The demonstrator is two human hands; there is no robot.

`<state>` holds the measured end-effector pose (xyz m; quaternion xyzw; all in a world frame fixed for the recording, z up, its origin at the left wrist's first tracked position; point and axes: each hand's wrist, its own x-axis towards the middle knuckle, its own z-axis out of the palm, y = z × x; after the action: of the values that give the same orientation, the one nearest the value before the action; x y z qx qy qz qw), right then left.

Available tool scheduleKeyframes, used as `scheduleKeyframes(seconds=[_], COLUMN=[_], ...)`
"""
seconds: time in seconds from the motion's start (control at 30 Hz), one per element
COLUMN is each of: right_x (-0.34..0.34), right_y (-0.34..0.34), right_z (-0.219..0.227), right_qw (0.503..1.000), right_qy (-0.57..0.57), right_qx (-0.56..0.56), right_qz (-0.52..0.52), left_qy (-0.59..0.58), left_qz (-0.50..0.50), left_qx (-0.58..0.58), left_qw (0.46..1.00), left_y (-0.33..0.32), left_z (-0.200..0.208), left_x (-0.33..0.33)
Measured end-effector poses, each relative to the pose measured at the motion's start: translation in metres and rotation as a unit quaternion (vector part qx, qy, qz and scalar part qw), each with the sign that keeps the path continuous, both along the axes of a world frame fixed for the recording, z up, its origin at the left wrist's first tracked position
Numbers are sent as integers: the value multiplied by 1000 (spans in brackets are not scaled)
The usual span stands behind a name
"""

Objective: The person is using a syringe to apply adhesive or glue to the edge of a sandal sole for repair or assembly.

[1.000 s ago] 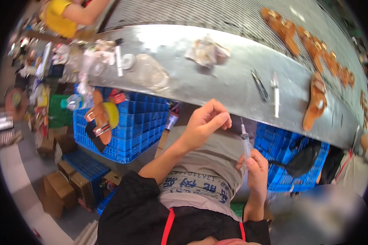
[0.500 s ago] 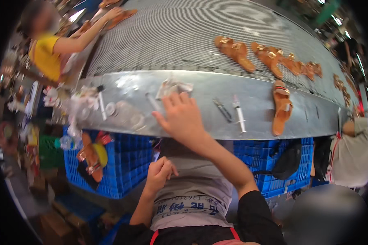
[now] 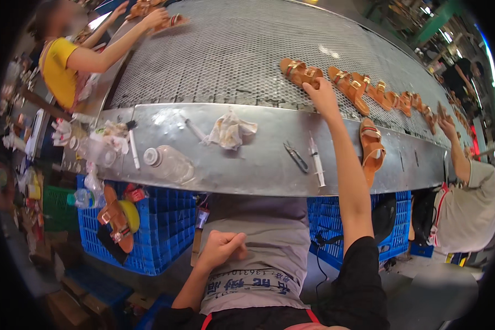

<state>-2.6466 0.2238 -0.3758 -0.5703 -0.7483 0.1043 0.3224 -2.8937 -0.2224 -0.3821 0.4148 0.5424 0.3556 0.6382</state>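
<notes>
My right hand reaches out over the mesh belt, its fingers closed on the heel end of a tan sandal with gold buckles. That hand covers part of the sole. In front of my apron, my left hand is curled into a fist and nothing shows in it. On the metal ledge lie a crumpled stained cloth, thread snips and a syringe. Another tan sandal rests on the ledge, right of my forearm.
Several sandals line the mesh belt. A clear bottle lies on the ledge at left. Blue crates stand below. A co-worker in yellow handles sandals at far left; another person's arm reaches in at right.
My right hand has moved from above the cloth, forward and right, and taken hold of the sandal on the belt. My left hand has stayed near the apron, its fingers more curled.
</notes>
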Motion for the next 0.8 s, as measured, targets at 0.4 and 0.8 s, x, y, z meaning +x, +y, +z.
scheduleKeyframes(seconds=[0.4,0.8], right_x=[-33,17], right_y=[-139,-311], right_z=[108,121], right_qw=[975,811], right_qy=[168,64], right_qx=[42,-78], right_qz=[139,576], left_qy=[-79,-397], left_qz=[-63,-58], left_qx=[-50,38], left_qw=[994,915], left_y=[22,85], left_z=[43,70], left_x=[0,50])
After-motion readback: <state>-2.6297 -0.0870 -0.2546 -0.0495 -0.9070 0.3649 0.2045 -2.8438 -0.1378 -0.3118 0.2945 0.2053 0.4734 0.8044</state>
